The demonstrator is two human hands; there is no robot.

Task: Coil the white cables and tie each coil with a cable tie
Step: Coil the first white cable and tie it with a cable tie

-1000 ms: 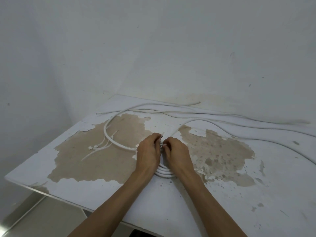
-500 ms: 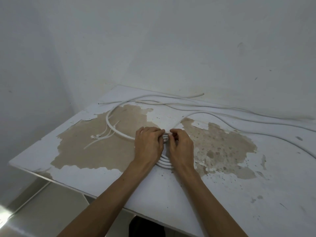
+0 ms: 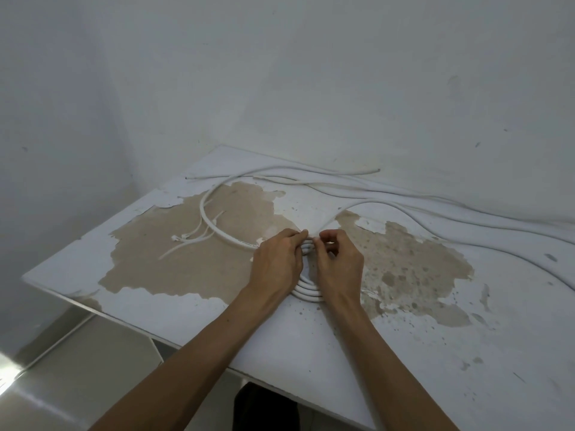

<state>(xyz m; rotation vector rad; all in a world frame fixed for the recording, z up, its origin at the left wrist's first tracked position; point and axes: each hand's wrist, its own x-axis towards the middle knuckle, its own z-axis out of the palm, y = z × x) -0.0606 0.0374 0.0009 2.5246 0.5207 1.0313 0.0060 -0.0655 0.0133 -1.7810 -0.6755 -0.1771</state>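
The left hand (image 3: 277, 262) and right hand (image 3: 337, 262) meet over a coil (image 3: 306, 292) near the table's (image 3: 404, 353) front, fingers curled and pinching its top strands (a tie there is too small to make out); so one coil looks wound, perhaps mid-tying; long cables (image 3: 435, 200) trail loose behind, spare ties (image 3: 193, 239) lying left, all still to do.

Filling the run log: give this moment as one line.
left hand: grips coil | right hand: pinches at coil top | spare cable ties: on table
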